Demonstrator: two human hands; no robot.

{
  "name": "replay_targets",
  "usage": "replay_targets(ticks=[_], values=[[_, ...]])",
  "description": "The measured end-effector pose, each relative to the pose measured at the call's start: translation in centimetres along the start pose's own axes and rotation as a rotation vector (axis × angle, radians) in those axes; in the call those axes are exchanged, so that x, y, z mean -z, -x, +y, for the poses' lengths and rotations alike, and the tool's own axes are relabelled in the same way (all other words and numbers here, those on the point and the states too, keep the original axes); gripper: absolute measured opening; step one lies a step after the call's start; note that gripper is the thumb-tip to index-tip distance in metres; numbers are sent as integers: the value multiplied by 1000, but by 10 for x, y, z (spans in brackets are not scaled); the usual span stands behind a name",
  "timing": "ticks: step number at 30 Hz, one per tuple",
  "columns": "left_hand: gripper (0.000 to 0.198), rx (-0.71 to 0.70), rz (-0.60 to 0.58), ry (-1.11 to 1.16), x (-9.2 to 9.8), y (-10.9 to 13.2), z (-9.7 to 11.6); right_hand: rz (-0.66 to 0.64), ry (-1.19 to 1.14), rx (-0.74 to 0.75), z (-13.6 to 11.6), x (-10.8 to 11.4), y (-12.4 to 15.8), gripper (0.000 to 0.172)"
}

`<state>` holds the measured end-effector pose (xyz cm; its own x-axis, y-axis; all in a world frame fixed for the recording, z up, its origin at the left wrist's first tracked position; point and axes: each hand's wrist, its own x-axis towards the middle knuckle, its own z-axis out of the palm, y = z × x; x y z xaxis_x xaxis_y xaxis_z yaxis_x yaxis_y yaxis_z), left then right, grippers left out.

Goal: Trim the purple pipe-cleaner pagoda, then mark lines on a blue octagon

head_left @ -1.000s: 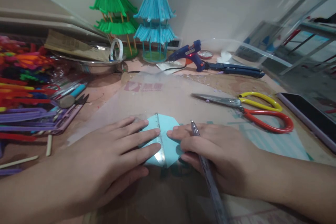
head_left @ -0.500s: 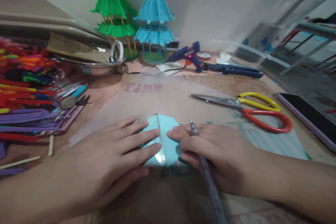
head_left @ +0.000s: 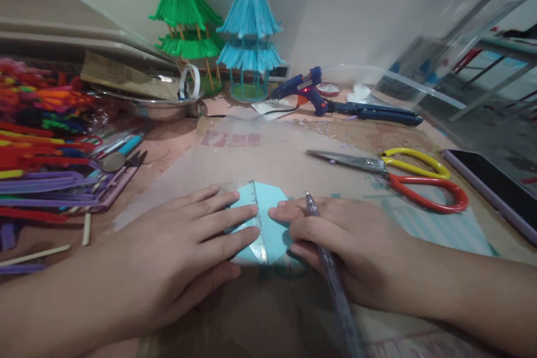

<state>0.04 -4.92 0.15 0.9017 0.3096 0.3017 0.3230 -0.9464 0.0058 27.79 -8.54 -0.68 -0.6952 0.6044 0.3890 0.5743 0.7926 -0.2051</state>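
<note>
A light-blue, many-sided piece of paper lies in front of me. A clear ruler crosses its middle, running nearly straight away from me. My left hand lies flat with fingers spread, pressing down the ruler and the left part of the paper. In my right hand is a pen, its tip pointing away from me and off the paper. The right index fingertip touches the right side of the paper.
Scissors with red and yellow handles lie beyond my right hand, a phone farther right. A blue glue gun, a green model tower and a blue one stand behind. Pipe cleaners crowd the left.
The view has shifted very slightly. Both hands, the ruler, the paper and the pen keep their places.
</note>
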Motion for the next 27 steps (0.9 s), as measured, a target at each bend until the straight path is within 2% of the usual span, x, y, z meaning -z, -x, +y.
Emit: replay_targets(ticks=[27], values=[[35, -13, 4, -121, 3, -3, 6, 10, -30, 21, 2, -1, 0, 15]])
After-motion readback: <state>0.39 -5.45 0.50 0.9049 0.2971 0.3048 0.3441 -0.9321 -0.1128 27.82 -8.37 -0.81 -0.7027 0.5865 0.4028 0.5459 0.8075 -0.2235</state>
